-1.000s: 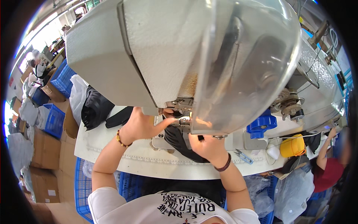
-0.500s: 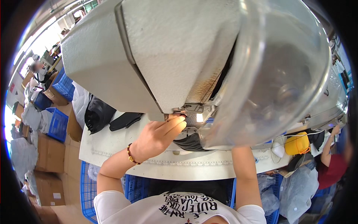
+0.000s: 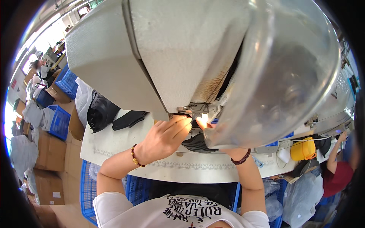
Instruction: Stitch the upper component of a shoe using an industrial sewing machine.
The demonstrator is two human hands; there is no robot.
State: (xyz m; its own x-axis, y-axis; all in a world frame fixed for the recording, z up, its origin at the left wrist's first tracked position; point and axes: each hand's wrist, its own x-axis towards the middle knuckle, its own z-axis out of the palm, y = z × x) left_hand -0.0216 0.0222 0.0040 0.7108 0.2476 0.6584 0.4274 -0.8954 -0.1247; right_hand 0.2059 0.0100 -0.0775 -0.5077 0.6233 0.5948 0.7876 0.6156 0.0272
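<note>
A large grey-white sewing machine fills the upper middle, its lit needle area low at its front. My left hand, with a beaded bracelet, has its fingers pressed together on the edge of a black fabric piece beside the presser foot. From the other side, the fingertips of my right hand meet that same edge. The rest of the right hand is mostly hidden behind a bulging clear plastic cover. The fabric hangs in folds below both hands, over the white table.
Black fabric pieces lie at the table's left. Blue crates and cardboard boxes stand on the left floor. A yellow container and clear plastic bags are at right, near another person's red sleeve.
My right hand has moved in from behind the clear cover toward the needle area, its fingertips now at the black fabric. The left hand stays nearly in place.
</note>
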